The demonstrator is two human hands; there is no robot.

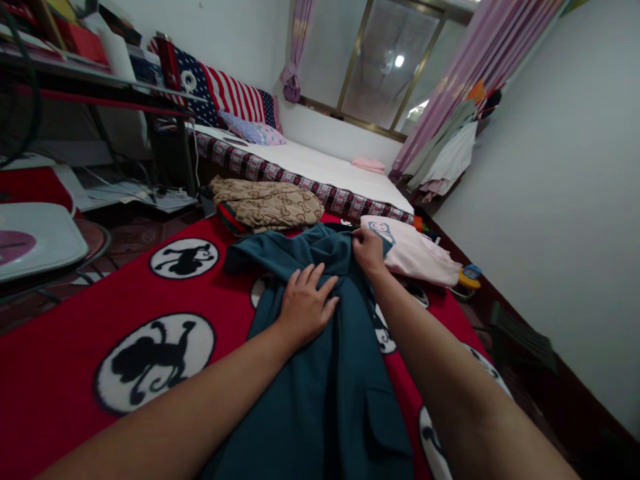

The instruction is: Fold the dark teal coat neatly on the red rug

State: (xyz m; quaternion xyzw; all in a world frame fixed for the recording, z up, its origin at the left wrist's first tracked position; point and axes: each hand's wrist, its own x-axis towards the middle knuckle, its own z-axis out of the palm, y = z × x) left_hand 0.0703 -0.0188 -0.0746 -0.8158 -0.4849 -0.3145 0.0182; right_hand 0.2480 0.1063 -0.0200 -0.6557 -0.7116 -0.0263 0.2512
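A long dark teal garment point(310, 407) with a flap pocket near its lower right lies spread over the red blanket point(210, 293); its exact kind is unclear. My left hand point(307, 303) rests flat on the middle of the cloth, fingers stretched out. Further up, the fingers of my right hand point(369, 250) are closed on the garment's upper right edge. One part of the teal cloth reaches out to the left at the top. Just beyond it lies a folded pale pink garment point(415, 257) with a printed patch, right of my right hand.
A tan patterned cloth bundle point(270, 203) lies at the blanket's far edge. Behind stands a bed point(320, 163) with a white sheet. At left are a cluttered desk point(100, 73) and a white chair point(40, 240). A dark folding stool point(523, 337) stands by the right wall.
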